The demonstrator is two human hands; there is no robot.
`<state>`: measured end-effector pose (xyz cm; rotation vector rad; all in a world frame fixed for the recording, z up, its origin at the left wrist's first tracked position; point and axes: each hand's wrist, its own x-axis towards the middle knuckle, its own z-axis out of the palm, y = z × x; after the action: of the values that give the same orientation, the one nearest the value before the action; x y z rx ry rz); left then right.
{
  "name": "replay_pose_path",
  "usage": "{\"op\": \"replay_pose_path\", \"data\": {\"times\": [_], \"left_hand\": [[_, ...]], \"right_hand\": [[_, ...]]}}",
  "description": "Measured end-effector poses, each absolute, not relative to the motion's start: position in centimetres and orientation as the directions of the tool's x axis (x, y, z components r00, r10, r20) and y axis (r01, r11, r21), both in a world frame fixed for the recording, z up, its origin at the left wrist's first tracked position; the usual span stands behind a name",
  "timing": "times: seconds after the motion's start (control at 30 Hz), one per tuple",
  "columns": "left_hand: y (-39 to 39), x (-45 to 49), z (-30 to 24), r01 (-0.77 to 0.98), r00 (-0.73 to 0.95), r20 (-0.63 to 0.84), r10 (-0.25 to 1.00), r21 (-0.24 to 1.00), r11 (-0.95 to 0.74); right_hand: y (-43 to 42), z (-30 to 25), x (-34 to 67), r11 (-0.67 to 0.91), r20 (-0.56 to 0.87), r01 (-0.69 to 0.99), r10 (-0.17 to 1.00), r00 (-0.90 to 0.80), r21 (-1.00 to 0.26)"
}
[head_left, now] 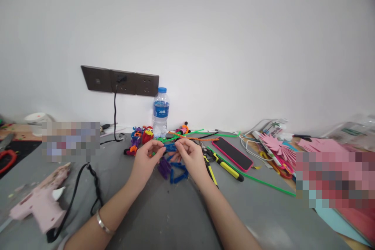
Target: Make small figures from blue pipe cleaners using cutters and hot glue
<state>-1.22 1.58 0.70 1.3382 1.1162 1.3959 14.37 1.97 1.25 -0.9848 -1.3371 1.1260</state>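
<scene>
Both my hands meet over the middle of the grey table, fingers pinched. Between them is a blue pipe cleaner (170, 147), held by my left hand (149, 157) at one side and my right hand (191, 159) at the other. Just below the fingers lie a bent blue pipe-cleaner piece (179, 174) and a purple one (164, 168). A pair of yellow-and-black pliers (227, 167) rests beside my right hand, partly hidden by it. Behind my hands are colourful pipe-cleaner figures (147, 134) and loose green and orange pipe cleaners (195, 138).
A pink glue gun (43, 207) with a black cord lies at the left. Against the wall stands a water bottle (161, 113). A pink-cased phone (232, 154) is right of the pliers. Pink folded paper (278, 146) and cables crowd the far right; red-handled scissors (8, 161) lie far left.
</scene>
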Motion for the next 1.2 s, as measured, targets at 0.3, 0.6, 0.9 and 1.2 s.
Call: {"op": "replay_pose_path", "data": {"times": [0.3, 0.6, 0.9, 1.2], "left_hand": [[1.8, -1.33, 0.17, 0.006, -0.031, 0.245, 0.969, 0.97, -0.245], [1.81, -1.29, 0.26, -0.016, -0.019, 0.224, 0.974, 0.974, -0.224], [1.68, -1.23, 0.39, -0.034, -0.026, 0.204, 0.979, 0.978, -0.205], [2.12, -1.19, -0.12, -0.184, -0.093, 0.088, 0.992, 0.977, -0.104]], "right_hand": [[1.9, 1.29, 14.46, 0.22, 0.223, -0.042, 0.972, -0.074, -0.975], [1.87, 1.47, 14.45, 0.219, 0.221, -0.029, 0.972, -0.074, -0.975], [1.74, 1.28, 14.67, 0.329, 0.329, 0.084, 0.944, -0.012, -0.941], [1.62, 1.64, 15.22, 0.478, 0.513, 0.226, 0.847, 0.136, -0.849]]}}
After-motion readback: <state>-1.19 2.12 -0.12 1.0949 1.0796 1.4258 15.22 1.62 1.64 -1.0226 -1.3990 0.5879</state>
